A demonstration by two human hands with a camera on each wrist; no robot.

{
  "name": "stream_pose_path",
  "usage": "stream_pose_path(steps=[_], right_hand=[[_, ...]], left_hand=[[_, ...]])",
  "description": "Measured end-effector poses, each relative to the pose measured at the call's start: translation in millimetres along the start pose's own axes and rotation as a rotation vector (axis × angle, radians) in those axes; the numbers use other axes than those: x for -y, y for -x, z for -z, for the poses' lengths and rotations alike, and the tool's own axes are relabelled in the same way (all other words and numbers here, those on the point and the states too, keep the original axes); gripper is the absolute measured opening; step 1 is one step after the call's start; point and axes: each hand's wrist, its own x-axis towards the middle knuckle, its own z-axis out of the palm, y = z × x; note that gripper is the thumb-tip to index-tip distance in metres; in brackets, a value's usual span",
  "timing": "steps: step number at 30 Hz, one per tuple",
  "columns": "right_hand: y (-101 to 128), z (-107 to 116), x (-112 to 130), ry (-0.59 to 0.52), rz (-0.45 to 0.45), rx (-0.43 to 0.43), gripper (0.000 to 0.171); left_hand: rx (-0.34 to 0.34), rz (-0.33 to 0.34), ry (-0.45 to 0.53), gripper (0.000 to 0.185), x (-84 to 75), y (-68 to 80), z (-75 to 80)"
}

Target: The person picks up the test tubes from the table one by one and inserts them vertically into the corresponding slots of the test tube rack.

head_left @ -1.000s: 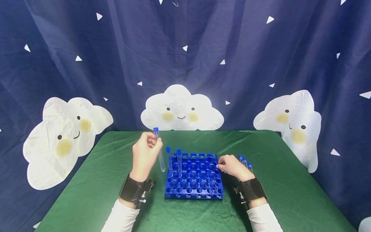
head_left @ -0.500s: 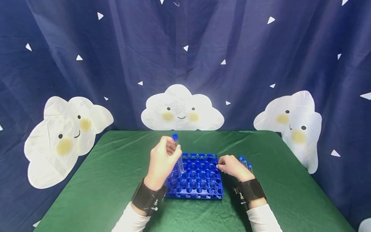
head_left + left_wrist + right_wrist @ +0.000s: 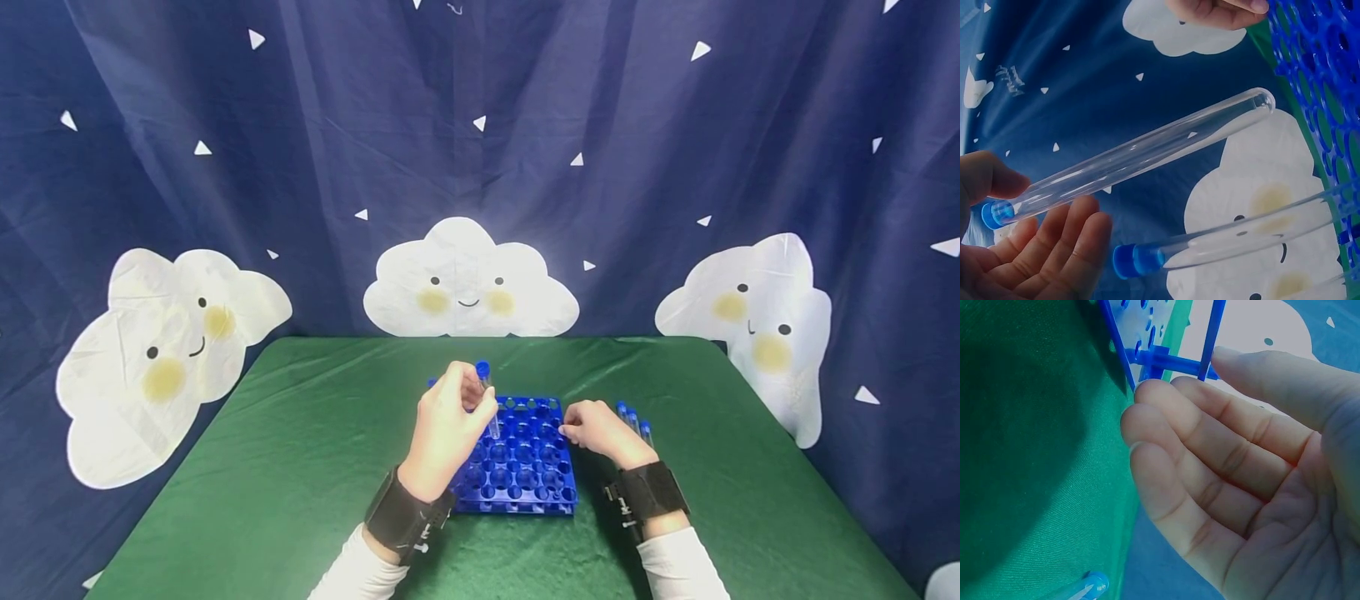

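Note:
My left hand (image 3: 447,429) pinches a clear test tube (image 3: 1141,150) near its blue cap, thumb on one side and fingers on the other. In the head view the tube's rounded end overlaps the middle holes of the blue test tube rack (image 3: 517,505); the left wrist view shows that end apart from the rack. A second capped tube (image 3: 1210,247) stands in the rack beside the held one, mostly hidden by my left hand in the head view. My right hand (image 3: 606,435) grips the rack's right edge, its thumb (image 3: 1254,372) against the upper plate.
Several blue-capped tubes (image 3: 646,430) lie on the green tablecloth (image 3: 750,500) behind my right wrist. A dark curtain (image 3: 622,108) with white clouds hangs behind the table. Black camera straps circle both wrists.
My left hand has carried the tube rightward from beside the rack to over its middle, then lowered it slightly. The right hand and rack stay in place.

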Motion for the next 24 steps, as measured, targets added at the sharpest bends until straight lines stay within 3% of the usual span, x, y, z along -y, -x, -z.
stream_pose_path(steps=[12,24], right_hand=[[-1,0,0,-0.003,-0.015,0.004,0.012],[-1,0,0,-0.004,-0.013,0.005,0.013]], left_hand=[[0.042,0.005,-0.134,0.018,2.6,4.0,-11.0],[0.028,-0.062,-0.215,0.017,8.8,6.2,-16.3]])
